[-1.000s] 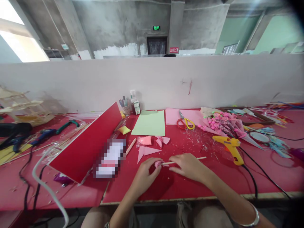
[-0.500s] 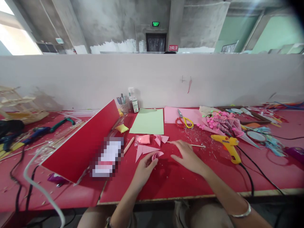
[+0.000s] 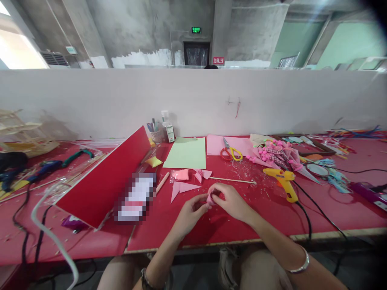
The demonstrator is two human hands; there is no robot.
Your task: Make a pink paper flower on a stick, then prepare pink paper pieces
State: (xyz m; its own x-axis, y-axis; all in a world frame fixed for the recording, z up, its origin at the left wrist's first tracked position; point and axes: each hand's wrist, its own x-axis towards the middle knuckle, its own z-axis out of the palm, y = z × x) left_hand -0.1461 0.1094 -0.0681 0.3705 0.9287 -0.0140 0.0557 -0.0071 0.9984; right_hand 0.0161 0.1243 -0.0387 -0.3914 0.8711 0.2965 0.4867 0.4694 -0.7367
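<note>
Between my two hands is a small curled piece of pink paper (image 3: 209, 198), held above the red table. My left hand (image 3: 193, 211) pinches its lower left side between thumb and fingers. My right hand (image 3: 231, 199) grips it from the right, its fingers curved over the roll and partly hiding it. Just beyond my hands lie flat pink paper pieces (image 3: 183, 188) and a folded pink paper shape (image 3: 202, 175) at the end of a thin wooden stick (image 3: 232, 179). Next to these rests a packet of coral-pink clay (image 3: 181, 175).
A yellow glue gun (image 3: 284, 181) with a black cord lies right of my hands. Scissors (image 3: 231, 152) rest by pink sheets (image 3: 216, 145), beside a pale green sheet (image 3: 187, 155). Pink paper cones (image 3: 275, 155) are heaped at right. A blurred phone (image 3: 136, 197) and slanting red board (image 3: 105, 181) stand left.
My right hand has moved left and down, from apart in the air to the pink paper, and now grips it. My left hand has shifted slightly right with the paper.
</note>
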